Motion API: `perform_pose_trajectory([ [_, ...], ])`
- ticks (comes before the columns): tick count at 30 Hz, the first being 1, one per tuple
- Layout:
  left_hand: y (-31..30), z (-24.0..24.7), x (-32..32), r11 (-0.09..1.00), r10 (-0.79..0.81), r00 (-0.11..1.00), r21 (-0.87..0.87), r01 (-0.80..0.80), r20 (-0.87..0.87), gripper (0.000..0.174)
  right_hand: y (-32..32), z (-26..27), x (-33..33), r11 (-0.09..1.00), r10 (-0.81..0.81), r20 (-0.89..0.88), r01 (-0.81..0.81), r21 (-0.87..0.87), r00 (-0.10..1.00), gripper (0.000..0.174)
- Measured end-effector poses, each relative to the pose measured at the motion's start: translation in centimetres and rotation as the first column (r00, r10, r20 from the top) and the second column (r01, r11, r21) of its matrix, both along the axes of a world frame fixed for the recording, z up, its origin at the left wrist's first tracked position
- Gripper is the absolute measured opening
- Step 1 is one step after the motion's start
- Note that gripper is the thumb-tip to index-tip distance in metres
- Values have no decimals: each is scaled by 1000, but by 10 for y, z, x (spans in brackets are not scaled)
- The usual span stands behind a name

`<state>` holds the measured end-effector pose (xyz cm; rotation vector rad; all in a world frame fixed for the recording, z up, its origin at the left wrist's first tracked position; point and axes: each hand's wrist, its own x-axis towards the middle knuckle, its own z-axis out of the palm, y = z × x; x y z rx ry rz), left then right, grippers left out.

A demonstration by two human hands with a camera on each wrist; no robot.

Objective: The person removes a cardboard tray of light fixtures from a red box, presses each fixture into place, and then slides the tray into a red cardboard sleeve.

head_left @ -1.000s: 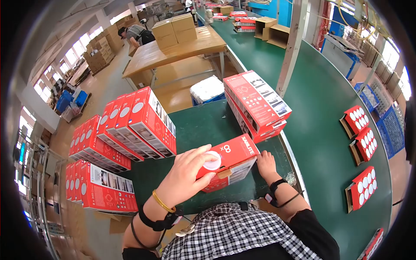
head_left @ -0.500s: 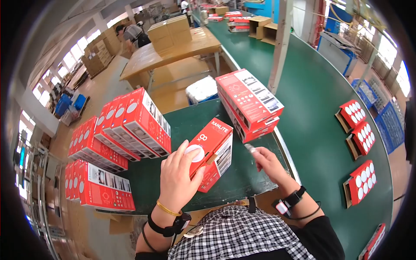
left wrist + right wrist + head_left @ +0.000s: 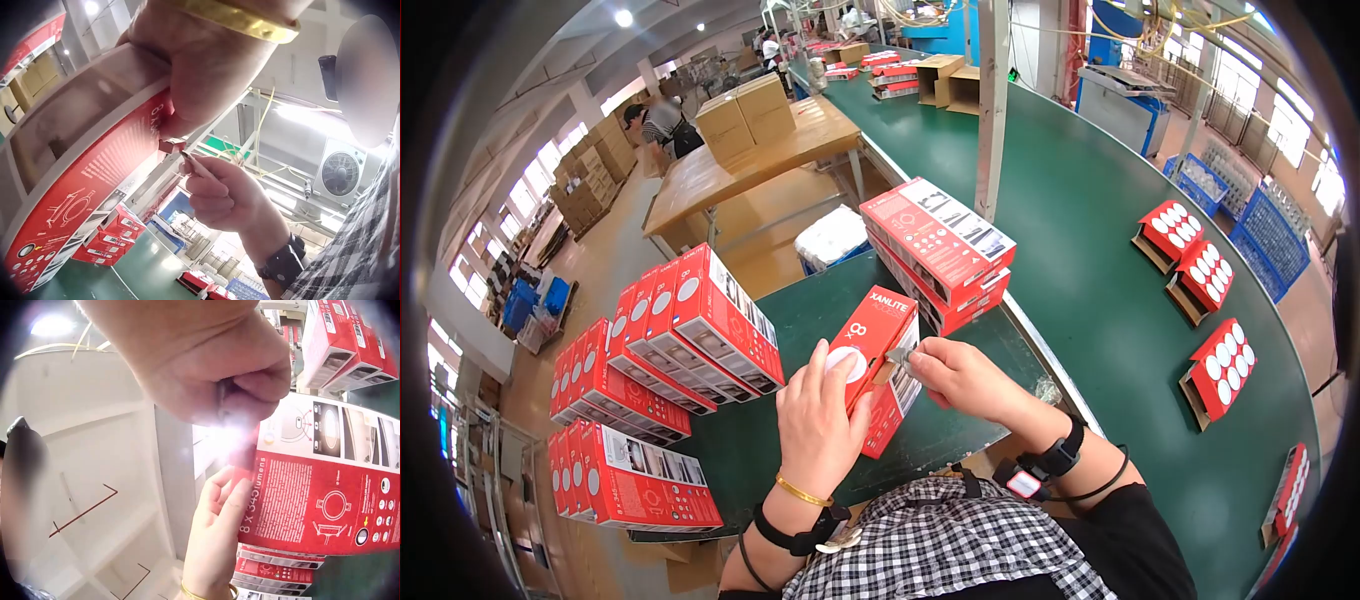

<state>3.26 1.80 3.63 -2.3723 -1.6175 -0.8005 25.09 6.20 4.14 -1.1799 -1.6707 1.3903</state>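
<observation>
A red XANLITE carton (image 3: 885, 305) stands on the green worktop in front of the person, one short end facing them in the head view. The left hand (image 3: 816, 430) grips its near part, fingers spread over the top beside the white circle and thumb at the right edge. In the right hand (image 3: 965, 378), a small metal-tipped tool (image 3: 898, 355) is pinched between thumb and fingers. Its tip is right at the carton's cut-out near the top edge. The left wrist view shows the slim tool (image 3: 195, 164) pointing at a small flap (image 3: 172, 146) beside the left thumb.
Rows of red cartons (image 3: 725, 300) stand to the left. More cartons (image 3: 940, 235) lie stacked behind the held one. On the right, a green conveyor (image 3: 1080, 250) carries open red boxes (image 3: 1218, 370). A metal post (image 3: 992, 120) rises at the worktop's far side.
The right hand has moved from beside the carton, came up with the small tool, and brought it left to the carton's edge. The carton has turned with its far end leftward.
</observation>
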Motion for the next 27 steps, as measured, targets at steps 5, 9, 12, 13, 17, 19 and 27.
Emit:
perform_pose_trajectory([
  [5, -2, 1, 2, 1000, 9, 1000, -24, -9, 14, 51, 14, 1, 10, 991, 126, 70, -121, -64, 990, 34],
  [9, -4, 2, 5, 1000, 2, 1000, -27, -2, 11, 51, 18, 0, 8, 989, 134, 43, -132, -64, 990, 36],
  [12, -4, 1, 5, 1000, 4, 1000, -25, -3, 5, 51, 19, 2, 8, 989, 142, 86, -136, -66, 986, 38],
  [13, -4, 1, 5, 1000, 5, 1000, -26, -5, 3, 51, 18, 5, 8, 989, 140, 111, -134, -62, 984, 39],
  [17, -2, 0, 4, 1000, 8, 1000, -9, -8, 8, 50, 20, -2, 9, 987, 153, 120, -145, -70, 981, 38],
  [19, -2, 0, 3, 1000, 6, 1000, 3, -6, 8, 50, 18, -3, 8, 986, 148, 74, -142, -82, 986, 37],
  [27, -1, 0, 2, 1000, 7, 1000, -16, -6, 15, 49, 16, -3, 2, 987, 117, 12, -115, -108, 993, 34],
])
